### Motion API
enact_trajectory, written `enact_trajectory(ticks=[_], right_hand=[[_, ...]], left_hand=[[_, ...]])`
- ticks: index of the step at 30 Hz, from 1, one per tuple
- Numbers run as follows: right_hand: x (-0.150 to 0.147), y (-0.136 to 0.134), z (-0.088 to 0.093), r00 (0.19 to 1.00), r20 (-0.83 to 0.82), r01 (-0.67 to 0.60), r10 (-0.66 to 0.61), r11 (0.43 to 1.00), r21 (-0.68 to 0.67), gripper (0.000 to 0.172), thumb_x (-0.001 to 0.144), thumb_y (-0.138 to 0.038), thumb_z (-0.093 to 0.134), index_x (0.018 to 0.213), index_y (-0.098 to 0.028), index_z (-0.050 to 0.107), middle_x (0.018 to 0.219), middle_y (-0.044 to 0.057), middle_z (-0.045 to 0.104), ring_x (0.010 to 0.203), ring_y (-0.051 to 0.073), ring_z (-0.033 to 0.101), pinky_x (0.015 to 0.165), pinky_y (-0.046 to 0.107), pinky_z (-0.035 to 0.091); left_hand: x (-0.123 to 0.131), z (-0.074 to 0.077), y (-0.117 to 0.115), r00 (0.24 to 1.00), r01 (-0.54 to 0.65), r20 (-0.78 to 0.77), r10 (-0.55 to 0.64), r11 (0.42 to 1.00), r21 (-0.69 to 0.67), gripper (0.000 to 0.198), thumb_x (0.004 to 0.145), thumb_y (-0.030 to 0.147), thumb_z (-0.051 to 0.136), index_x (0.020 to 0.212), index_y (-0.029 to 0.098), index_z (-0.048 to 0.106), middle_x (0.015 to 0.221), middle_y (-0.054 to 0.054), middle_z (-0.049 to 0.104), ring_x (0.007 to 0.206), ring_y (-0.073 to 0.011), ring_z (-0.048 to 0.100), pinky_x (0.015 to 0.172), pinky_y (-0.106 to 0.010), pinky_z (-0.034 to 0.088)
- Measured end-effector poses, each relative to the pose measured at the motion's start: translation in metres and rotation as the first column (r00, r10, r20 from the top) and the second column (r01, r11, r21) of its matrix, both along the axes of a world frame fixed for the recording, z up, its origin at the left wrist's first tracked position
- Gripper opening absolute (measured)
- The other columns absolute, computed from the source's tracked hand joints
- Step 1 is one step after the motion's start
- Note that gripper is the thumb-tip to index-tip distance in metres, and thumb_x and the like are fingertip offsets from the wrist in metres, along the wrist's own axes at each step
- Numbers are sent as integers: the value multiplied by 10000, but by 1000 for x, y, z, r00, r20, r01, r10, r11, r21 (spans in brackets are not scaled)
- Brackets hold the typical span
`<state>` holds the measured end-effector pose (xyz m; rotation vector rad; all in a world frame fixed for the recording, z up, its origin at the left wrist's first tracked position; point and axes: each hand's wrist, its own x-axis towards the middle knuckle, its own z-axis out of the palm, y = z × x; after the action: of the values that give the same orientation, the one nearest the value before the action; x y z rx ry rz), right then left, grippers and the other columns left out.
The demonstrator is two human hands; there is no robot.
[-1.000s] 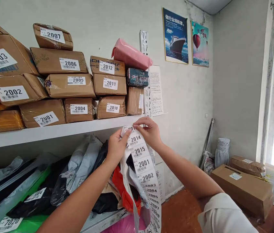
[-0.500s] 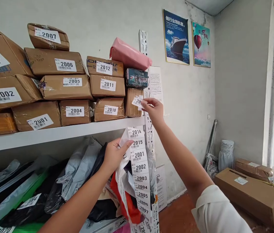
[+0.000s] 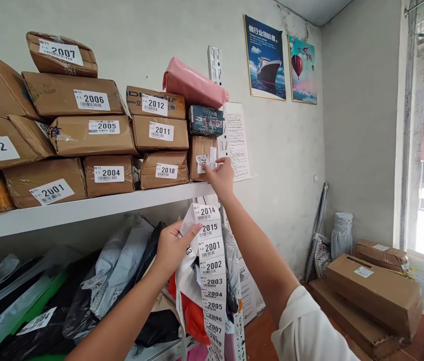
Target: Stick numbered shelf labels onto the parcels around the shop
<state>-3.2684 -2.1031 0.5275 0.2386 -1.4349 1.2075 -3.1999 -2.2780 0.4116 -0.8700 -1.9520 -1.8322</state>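
Strip (image 3: pixel 212 273): white, bearing black numbers and barcodes, 2014 uppermost, then 2015 and 2001 onward; hanging nearly vertical, lower end beyond view. Box (image 3: pixel 201 146): brown, narrow, upright at the right end of the shelf (image 3: pixel 122 205), with a white sticker (image 3: pixel 213 154) along its right edge. Label (image 3: pixel 200 160): small, turned sideways against the front, partly covered.

Boxes (image 3: pixel 91 142) on a shelf (image 3: pixel 122 200), bagged parcels (image 3: pixel 116 268) beneath; label strip (image 3: pixel 212 273) in front, wall posters (image 3: pixel 265 62) to the right
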Motion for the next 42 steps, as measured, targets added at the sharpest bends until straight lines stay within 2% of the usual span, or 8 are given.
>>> enact_trajectory(ticks=[3,6,15,19,22,24,34,42], right_hand=[[3,9,2,933,-175,353,-314,893,280,176,880,-373,568,964,-220,543,728,10,584,701,191,571,640,312,452],[0,15,6,869,-374,482,-323,723,495,147,943,-293,479,976,-229,608,929,73,625,896,221,548,746,335,453],[-7,27,19,842,-463,508,-277,694,510,225,934,-281,499,1118,-228,617,1155,108,591,1098,256,512,937,423,454],[31,16,5,931,-356,230,-75,879,417,284,924,-356,519,1149,-202,600,1167,125,601,1116,250,544,904,421,490],[68,4,-21,932,10,-269,363,673,689,311,878,-391,598,1148,-239,614,1089,67,657,979,192,632,777,328,535],[85,-3,-37,877,159,-425,453,578,697,291,837,-370,655,1096,-238,648,1051,54,677,953,185,647,789,322,532],[88,-5,-40,787,160,-611,596,714,343,239,741,-396,747,888,-218,684,870,29,700,771,164,650,682,295,529],[82,-16,-28,813,-1,-555,582,775,303,186,755,-362,736,859,-212,697,833,25,692,727,143,625,652,281,508]], left_hand=[[0,1,-4,1000,-1,-9,1,1000,2,322,715,456,752,882,181,749,868,-57,765,756,-217,673,669,-298,525],[2,6,-8,1000,-23,-17,23,1000,4,325,709,463,754,859,175,746,834,-52,762,730,-214,668,637,-287,519],[3,10,-12,999,-35,-23,35,999,20,330,706,468,755,867,180,744,831,-50,755,729,-207,655,625,-270,510],[1,11,-14,998,-48,-27,50,997,67,343,712,472,749,888,178,737,792,-35,733,714,-196,639,627,-267,497],[2,14,-17,998,-37,-42,41,995,92,355,733,482,726,916,177,728,761,-21,713,696,-185,619,623,-262,484],[4,19,-18,997,-32,-71,35,999,40,357,763,495,690,908,172,732,775,-28,708,705,-182,612,624,-258,475],[16,67,-13,973,-71,-229,27,980,-188,345,731,477,719,912,183,735,878,-49,744,809,-226,661,724,-290,497],[19,89,1,930,-208,-322,180,976,-57,354,780,512,652,865,171,690,787,-33,697,689,-178,601,606,-252,441]])
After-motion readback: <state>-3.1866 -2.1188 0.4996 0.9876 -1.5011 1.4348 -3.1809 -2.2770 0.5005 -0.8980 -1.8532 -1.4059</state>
